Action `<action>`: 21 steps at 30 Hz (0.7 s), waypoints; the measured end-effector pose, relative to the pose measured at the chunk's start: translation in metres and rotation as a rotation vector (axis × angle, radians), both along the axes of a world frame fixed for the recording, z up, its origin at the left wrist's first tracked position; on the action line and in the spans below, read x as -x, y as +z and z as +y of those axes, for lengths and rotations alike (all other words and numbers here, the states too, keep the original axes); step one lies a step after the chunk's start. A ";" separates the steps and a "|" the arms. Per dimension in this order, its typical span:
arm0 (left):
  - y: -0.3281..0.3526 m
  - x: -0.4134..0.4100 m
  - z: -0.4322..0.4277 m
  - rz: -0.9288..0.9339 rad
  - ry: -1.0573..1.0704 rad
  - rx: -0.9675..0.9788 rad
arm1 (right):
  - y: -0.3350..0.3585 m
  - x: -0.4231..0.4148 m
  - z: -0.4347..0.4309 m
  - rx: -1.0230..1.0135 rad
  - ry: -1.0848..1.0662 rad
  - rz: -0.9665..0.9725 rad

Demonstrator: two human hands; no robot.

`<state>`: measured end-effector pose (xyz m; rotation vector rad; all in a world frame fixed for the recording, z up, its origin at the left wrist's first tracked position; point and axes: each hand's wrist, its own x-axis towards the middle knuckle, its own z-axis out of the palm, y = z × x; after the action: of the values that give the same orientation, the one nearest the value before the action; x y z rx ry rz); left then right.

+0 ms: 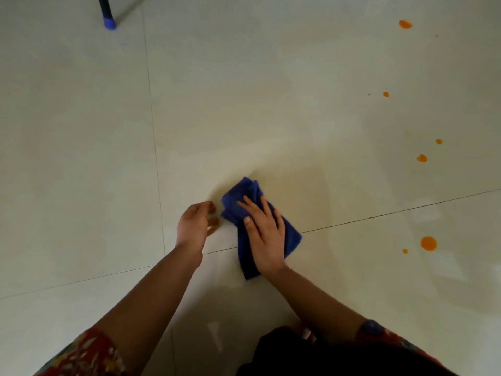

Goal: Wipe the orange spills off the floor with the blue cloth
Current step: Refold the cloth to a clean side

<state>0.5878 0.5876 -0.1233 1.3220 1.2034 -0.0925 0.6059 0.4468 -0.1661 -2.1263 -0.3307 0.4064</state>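
— Where's the blue cloth [291, 237]?

— Just below the middle of the frame, folded and flat on the floor [271, 104], lying across a tile joint. My right hand [267, 234] lies on top of it with fingers straight and spread, so I can't see the cloth's middle.

— And the left hand [193, 226]?

— Just left of the cloth, fingers loosely curled and holding nothing I can see. The fingertips are blurred, so I can't tell whether they touch the floor or the cloth.

— The orange spills?

— All along the right side, well apart from the cloth: the largest drop [428, 243] at lower right, a smaller one [421, 158] above it, and another [405, 24] at the upper right.

— Anything else?

— A dark leg with a blue cap [109, 23] at the upper left, cut off by the top edge. Patterned sleeves [89, 354] are cropped at the bottom.
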 end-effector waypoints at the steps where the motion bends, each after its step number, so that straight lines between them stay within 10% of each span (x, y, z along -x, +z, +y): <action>1: 0.007 0.000 0.001 0.011 0.005 0.087 | 0.011 0.000 0.007 -0.222 -0.064 0.278; 5: 0.042 -0.014 -0.003 -0.088 -0.162 0.171 | 0.039 -0.011 0.016 -0.752 -0.163 0.813; 11: 0.094 -0.045 0.006 -0.144 -0.412 0.083 | 0.052 -0.027 0.027 -0.921 -0.106 0.739; 17: 0.110 -0.048 0.027 -0.374 -0.298 0.119 | 0.059 -0.075 -0.002 -1.393 -0.699 1.113; 21: 0.107 -0.049 0.059 -0.143 -0.379 0.102 | 0.065 -0.085 -0.018 -1.416 -0.910 1.096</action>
<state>0.6369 0.6469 -0.0159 1.4274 0.8079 -0.3217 0.6911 0.4285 -0.1013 -0.3460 0.7712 0.4807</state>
